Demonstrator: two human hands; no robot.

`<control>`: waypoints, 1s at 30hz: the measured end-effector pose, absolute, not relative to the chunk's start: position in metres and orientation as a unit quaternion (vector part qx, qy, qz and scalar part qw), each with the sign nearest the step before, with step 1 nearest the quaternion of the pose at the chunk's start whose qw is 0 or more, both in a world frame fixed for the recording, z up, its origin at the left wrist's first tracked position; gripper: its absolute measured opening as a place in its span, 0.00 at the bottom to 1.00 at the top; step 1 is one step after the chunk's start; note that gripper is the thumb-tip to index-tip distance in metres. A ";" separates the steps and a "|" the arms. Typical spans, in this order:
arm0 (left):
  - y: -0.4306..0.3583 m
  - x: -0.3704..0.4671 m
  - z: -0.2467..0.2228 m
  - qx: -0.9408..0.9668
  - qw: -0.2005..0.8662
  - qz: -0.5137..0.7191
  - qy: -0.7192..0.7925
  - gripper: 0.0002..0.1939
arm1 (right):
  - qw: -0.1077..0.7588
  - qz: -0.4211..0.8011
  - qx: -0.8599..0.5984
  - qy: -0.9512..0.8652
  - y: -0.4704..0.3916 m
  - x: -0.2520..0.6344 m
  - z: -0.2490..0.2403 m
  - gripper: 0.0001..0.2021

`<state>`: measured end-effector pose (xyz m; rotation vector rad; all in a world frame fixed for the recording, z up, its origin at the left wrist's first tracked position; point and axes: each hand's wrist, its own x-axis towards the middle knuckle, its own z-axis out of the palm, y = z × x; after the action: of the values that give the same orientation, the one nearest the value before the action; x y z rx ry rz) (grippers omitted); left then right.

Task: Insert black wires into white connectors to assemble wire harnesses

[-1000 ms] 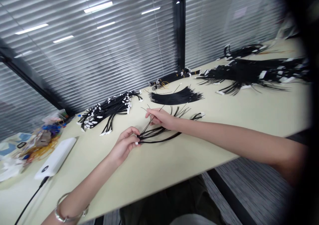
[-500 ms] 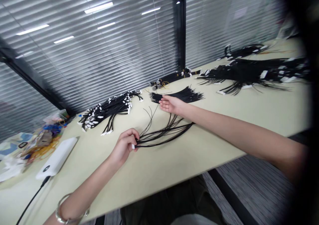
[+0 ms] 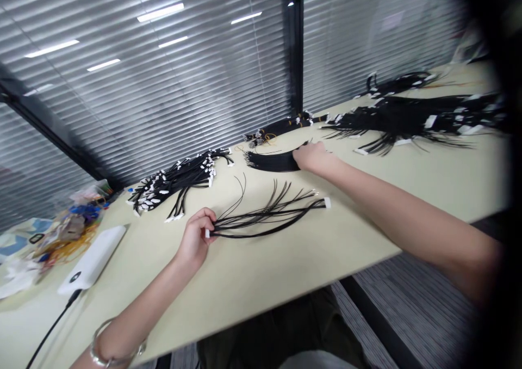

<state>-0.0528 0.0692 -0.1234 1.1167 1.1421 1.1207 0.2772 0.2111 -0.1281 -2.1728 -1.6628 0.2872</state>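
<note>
Your left hand [image 3: 196,241] pinched the near end of the black wire harness [image 3: 238,223], thumb and fingers closed right at its white connector [image 3: 207,233]. The harness lay across the table [image 3: 244,298] in front of you, strands fanning right, one thicker run ending in a second white connector [image 3: 327,203]. Two thin wires curled up apart from the rest.

Your right hand [image 3: 312,157] was at the right end of the loose wire bundle [image 3: 271,162], just beyond the harness. Fingertips hidden; couldn't tell whether they pinched any strands.

Handling, my read: harness light, floppy, springy; strands likely smooth and prone to tangle. Connector was the stiff part, so best hold was its housing, with wire roots backed by the fingers. Weak spot probably the crimps; tugging single strands looked risky. Loose wires: best taken singly, near an end.
</note>
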 end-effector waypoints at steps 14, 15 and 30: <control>0.069 -0.052 -0.124 0.476 0.553 0.477 0.490 0.08 | -0.004 0.011 -0.839 -0.543 0.234 0.308 -0.138 0.12; 0.069 -0.052 -0.124 0.476 0.553 0.477 0.490 0.08 | -0.004 0.008 -0.836 -0.549 0.233 0.308 -0.137 0.12; 0.071 -0.054 -0.127 0.475 0.560 0.477 0.483 0.08 | 0.152 -0.039 -0.760 -0.631 0.210 0.298 -0.119 0.12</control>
<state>-0.0544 0.0707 -0.1270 1.1197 1.1379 1.1255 0.2982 0.2098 -0.1186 -2.1798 -1.8101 -0.1131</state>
